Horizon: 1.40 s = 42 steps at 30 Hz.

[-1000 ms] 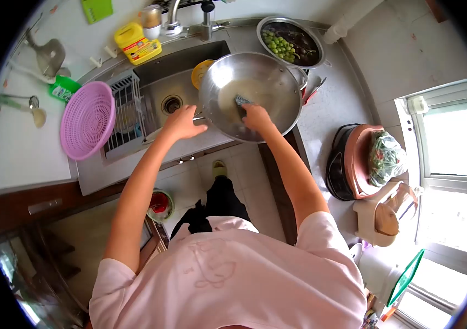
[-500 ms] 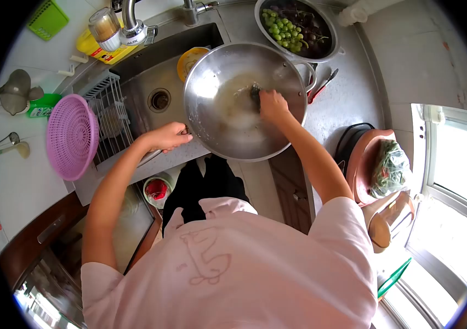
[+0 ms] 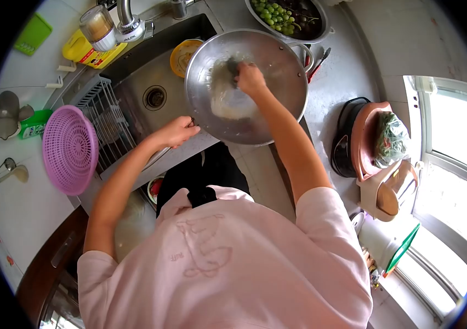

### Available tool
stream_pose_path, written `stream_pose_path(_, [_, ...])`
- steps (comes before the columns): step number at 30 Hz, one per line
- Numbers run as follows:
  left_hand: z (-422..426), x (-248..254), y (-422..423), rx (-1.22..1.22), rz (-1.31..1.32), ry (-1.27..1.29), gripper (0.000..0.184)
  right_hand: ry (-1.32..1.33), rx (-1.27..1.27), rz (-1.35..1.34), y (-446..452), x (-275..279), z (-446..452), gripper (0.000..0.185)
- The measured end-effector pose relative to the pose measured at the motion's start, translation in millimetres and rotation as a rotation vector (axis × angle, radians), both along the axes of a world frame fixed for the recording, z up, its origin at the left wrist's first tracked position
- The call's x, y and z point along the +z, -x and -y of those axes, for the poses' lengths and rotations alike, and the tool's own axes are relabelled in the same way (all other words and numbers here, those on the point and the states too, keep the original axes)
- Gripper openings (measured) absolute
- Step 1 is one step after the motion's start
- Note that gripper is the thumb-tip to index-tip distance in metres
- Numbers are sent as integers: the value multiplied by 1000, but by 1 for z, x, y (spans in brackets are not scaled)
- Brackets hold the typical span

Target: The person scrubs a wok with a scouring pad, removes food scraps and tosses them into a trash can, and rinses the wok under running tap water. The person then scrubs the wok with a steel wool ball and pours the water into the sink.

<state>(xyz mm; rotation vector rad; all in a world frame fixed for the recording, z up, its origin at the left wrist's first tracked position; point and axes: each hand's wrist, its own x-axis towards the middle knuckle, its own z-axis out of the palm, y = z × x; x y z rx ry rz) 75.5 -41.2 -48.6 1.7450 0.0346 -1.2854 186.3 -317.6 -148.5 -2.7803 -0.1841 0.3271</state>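
Observation:
A large steel wok [image 3: 277, 104] rests over the counter and sink edge, with some cloudy liquid in its bottom. My left hand [image 3: 177, 133] is closed around the wok's long handle at its lower left side. Inside the wok, my right hand [image 3: 250, 78] grips a dark grey scouring pad [image 3: 232, 66] against the upper left of the inner surface. Fingers partly cover the pad, so its full shape is hidden. Beyond the wok's left rim, a yellow bowl [image 3: 180, 59] stands in the sink [image 3: 135, 98].
Green and dark grapes fill a metal basin [image 3: 325, 27] behind the wok. Red-handled tongs [image 3: 317, 66] lie beside the loop handle. A wire dish rack [image 3: 107, 109] and a pink colander [image 3: 70, 149] are at left. A bagged bundle of greens [image 3: 391, 140] sits on the right.
My right hand has moved the scouring pad leftward and farther from me across the wok's inside. My left hand keeps its hold on the handle. The whole view has shifted slightly.

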Motion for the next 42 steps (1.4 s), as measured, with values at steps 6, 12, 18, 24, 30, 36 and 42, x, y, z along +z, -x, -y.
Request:
stream_pose_path(6, [-20, 27, 3, 32, -201, 177, 29, 108, -125, -162, 60, 21, 51, 35])
stream_pose_path(12, [-26, 11, 2, 22, -274, 233, 32, 124, 135, -281, 111, 48, -14, 36])
stream_pose_path(18, [-19, 3, 3, -23, -200, 124, 29, -330, 109, -143, 47, 36, -103, 17])
stream_pose_path(24, [-12, 11, 2, -31, -149, 21, 25, -642, -258, 256, -9, 27, -108, 10])
stream_pose_path(30, [-8, 15, 2, -25, -161, 10, 23, -528, 374, -75, 68, 33, -73, 14])
stream_pose_path(36, [-1, 24, 5, -30, -148, -40, 24, -481, 78, 126, 22, 38, -107, 27])
stream_pose_path(42, [0, 26, 8, -30, -74, -57, 25, -188, -800, 376, -66, 39, -44, 25])
